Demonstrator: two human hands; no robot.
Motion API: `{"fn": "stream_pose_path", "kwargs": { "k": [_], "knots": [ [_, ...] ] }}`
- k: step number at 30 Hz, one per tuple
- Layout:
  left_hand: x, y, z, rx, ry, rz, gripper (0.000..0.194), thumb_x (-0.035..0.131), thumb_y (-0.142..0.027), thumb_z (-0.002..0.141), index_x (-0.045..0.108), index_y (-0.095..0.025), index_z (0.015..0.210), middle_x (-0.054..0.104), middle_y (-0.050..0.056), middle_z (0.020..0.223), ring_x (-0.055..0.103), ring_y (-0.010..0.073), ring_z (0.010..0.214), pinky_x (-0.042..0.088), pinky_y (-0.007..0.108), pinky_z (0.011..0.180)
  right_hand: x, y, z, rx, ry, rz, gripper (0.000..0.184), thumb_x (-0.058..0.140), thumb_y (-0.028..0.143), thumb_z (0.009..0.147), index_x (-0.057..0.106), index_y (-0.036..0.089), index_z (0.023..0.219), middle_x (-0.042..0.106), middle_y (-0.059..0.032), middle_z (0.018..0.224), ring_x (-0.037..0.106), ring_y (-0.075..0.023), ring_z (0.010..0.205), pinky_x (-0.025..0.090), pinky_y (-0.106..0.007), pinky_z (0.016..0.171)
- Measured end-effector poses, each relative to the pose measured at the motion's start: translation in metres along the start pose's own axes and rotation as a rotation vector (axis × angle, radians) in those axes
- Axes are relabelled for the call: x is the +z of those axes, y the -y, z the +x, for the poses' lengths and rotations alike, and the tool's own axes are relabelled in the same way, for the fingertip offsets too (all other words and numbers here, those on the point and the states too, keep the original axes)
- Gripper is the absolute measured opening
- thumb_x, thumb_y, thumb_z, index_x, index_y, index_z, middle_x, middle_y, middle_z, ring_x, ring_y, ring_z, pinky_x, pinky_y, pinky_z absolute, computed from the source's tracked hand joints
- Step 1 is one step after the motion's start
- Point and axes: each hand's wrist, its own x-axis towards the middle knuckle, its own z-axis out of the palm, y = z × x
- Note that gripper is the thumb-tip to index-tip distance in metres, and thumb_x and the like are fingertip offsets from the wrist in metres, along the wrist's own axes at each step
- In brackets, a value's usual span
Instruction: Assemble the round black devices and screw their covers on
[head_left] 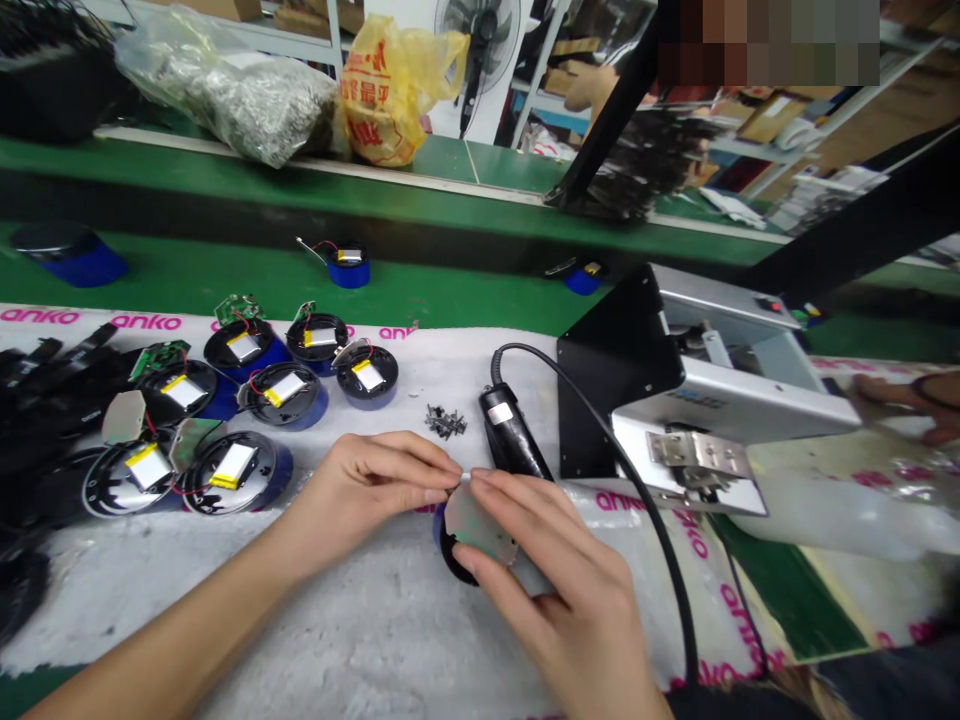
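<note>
A round blue-and-black housing [445,550] sits in front of me on the white foam sheet. Over its opening is a pale circuit board [481,528], which my right hand [574,575] grips between thumb and fingers. My left hand [367,490] is closed in a pinch at the board's upper edge. What its fingertips hold is too small and covered to make out. Just beyond my hands lie a pile of small black screws [445,421] and a black electric screwdriver [517,435] with its cord.
Several similar housings [285,390] with batteries and boards stand at left. A metal machine [720,370] stands at right, the cord [645,480] crossing before it. Behind, a green belt [450,295] carries more housings. Another person's hand [911,400] shows at the right edge.
</note>
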Motion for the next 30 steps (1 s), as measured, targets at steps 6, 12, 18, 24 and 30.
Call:
{"fn": "stream_pose_path", "kwargs": {
  "k": [6, 12, 18, 24, 30],
  "knots": [
    [0.006, -0.011, -0.010, 0.138, -0.046, 0.217, 0.036, 0.067, -0.004, 0.086, 0.082, -0.036, 0.095, 0.078, -0.003, 0.098, 0.073, 0.0100, 0.091, 0.057, 0.013, 0.082, -0.001, 0.000, 0.001, 0.018, -0.008, 0.011, 0.034, 0.072, 0.017, 0.086, 0.066, 0.017, 0.119, 0.071, -0.0062, 0.118, 0.063, -0.0148, 0.110, 0.056, -0.023, 0.094],
    [0.019, 0.006, -0.009, 0.002, -0.135, -0.050, 0.025, 0.074, -0.012, 0.083, 0.083, -0.034, 0.091, 0.078, -0.002, 0.098, 0.072, 0.0123, 0.093, 0.057, 0.016, 0.082, 0.007, -0.002, -0.006, 0.041, -0.091, 0.025, 0.037, 0.073, 0.015, 0.085, 0.065, 0.020, 0.121, 0.072, -0.0043, 0.116, 0.064, -0.0152, 0.111, 0.056, -0.025, 0.094],
    [0.022, 0.010, -0.011, -0.011, -0.173, -0.079, 0.021, 0.074, -0.014, 0.083, 0.083, -0.031, 0.092, 0.078, 0.001, 0.099, 0.071, 0.0141, 0.094, 0.057, 0.019, 0.083, 0.008, 0.002, -0.007, 0.029, -0.106, -0.016, 0.040, 0.073, 0.013, 0.084, 0.065, 0.021, 0.122, 0.072, -0.0052, 0.116, 0.065, -0.0180, 0.110, 0.058, -0.030, 0.093],
    [0.023, -0.001, -0.013, 0.088, -0.207, 0.069, 0.030, 0.072, -0.009, 0.084, 0.082, -0.036, 0.090, 0.079, -0.002, 0.097, 0.073, 0.0128, 0.093, 0.058, 0.017, 0.083, 0.008, 0.005, -0.007, 0.159, -0.097, 0.030, 0.036, 0.073, 0.018, 0.085, 0.067, 0.024, 0.120, 0.073, -0.0043, 0.117, 0.068, -0.0196, 0.109, 0.060, -0.032, 0.092],
    [0.020, -0.008, -0.015, 0.158, -0.103, 0.214, 0.035, 0.064, -0.007, 0.089, 0.081, -0.036, 0.100, 0.079, -0.003, 0.102, 0.073, 0.0130, 0.096, 0.056, 0.018, 0.085, 0.004, 0.003, -0.001, 0.087, -0.059, 0.012, 0.035, 0.073, 0.018, 0.085, 0.067, 0.023, 0.119, 0.074, -0.0047, 0.114, 0.066, -0.0196, 0.106, 0.060, -0.034, 0.090]
  ]
}}
